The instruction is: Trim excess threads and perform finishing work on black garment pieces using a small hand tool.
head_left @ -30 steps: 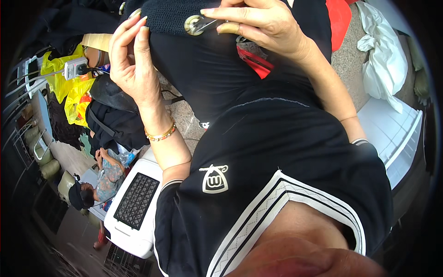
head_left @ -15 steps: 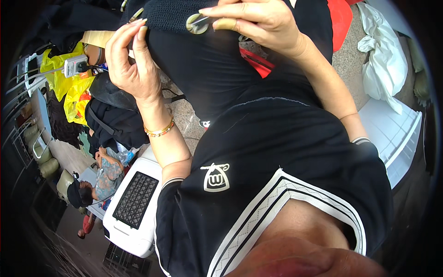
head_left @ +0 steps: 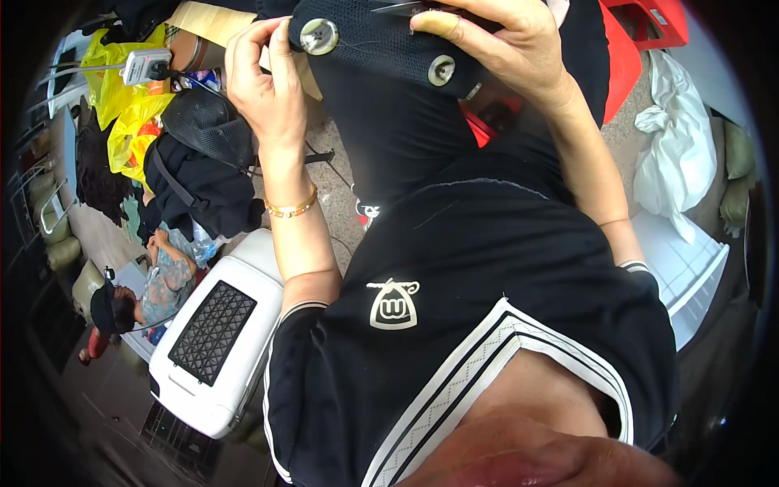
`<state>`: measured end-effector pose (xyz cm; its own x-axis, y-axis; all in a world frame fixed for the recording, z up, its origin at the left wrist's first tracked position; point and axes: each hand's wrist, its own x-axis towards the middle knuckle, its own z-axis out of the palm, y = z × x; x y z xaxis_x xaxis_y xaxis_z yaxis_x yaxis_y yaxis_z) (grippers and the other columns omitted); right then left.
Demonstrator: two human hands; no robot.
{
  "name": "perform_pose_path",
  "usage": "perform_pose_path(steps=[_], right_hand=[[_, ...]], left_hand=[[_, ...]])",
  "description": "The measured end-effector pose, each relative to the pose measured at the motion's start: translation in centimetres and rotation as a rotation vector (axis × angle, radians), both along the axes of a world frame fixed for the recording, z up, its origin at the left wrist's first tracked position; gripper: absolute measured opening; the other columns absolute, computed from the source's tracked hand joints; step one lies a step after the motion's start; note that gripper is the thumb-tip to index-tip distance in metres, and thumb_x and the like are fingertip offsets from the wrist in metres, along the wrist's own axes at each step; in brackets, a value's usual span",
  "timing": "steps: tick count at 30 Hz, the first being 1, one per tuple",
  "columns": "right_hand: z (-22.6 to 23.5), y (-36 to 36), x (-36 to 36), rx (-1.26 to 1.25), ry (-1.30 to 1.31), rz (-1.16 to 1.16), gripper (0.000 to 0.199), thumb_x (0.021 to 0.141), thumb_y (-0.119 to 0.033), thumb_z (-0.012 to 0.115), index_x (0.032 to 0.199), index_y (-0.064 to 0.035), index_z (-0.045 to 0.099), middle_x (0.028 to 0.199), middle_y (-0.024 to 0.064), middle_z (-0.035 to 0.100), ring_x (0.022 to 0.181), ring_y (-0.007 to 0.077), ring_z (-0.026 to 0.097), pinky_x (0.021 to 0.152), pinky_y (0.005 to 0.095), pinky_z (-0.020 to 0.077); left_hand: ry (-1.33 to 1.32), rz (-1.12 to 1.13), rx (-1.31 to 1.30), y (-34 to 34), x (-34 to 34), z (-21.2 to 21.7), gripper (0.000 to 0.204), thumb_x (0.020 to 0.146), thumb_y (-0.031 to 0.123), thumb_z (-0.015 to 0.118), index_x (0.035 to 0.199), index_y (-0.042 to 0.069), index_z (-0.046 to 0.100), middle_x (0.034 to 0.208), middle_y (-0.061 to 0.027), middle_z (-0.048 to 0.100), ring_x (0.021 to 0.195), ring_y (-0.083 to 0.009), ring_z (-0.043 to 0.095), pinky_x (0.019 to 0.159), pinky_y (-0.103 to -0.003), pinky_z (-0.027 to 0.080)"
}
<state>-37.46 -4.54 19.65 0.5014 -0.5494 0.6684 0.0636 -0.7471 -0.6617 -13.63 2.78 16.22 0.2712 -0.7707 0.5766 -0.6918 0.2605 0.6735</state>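
Left hand [head_left: 264, 85]: pinched the dark garment [head_left: 381, 49] beside a round button [head_left: 318, 36].
Right hand [head_left: 507, 45]: clenched on the garment's upper edge, over a second button [head_left: 441, 70].
Garment: hung between both hands, above the lap.
Below left: white crate [head_left: 215, 341].

Matt black knit cloth [head_left: 381, 40] carries two shiny metal buttons [head_left: 318, 36].

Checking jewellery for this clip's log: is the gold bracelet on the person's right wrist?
No, the gold bracelet sits on the wrist of the left hand, which grips the dark garment; the right hand shows no such bracelet.
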Motion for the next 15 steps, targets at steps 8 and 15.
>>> perform_pose_path(steps=[8,15], right_hand=[[-0.3,-0.2,0.1,-0.032,0.032,-0.016,0.035,0.078,0.0,0.075,0.112,0.0015,0.069,0.086,0.0081,0.065,0.078,0.0176,0.06,0.07,0.0274,0.0474],[-0.3,0.1,-0.2,0.031,0.017,-0.019,0.038,0.078,-0.001,0.075,0.115,0.0008,0.068,0.086,0.0067,0.065,0.08,0.0163,0.059,0.072,0.0259,0.0461]], left_hand=[[-0.271,-0.08,-0.153,3.5,-2.5,3.9,0.03,0.079,0.002,0.074,0.109,0.006,0.07,0.112,-0.0085,0.062,0.104,-0.0223,0.058,0.091,-0.032,0.046],[-0.439,-0.309,0.07,2.5,-2.6,6.2,0.037,0.074,0.005,0.08,0.11,0.011,0.074,0.114,-0.0089,0.06,0.097,-0.0185,0.061,0.084,-0.029,0.051]])
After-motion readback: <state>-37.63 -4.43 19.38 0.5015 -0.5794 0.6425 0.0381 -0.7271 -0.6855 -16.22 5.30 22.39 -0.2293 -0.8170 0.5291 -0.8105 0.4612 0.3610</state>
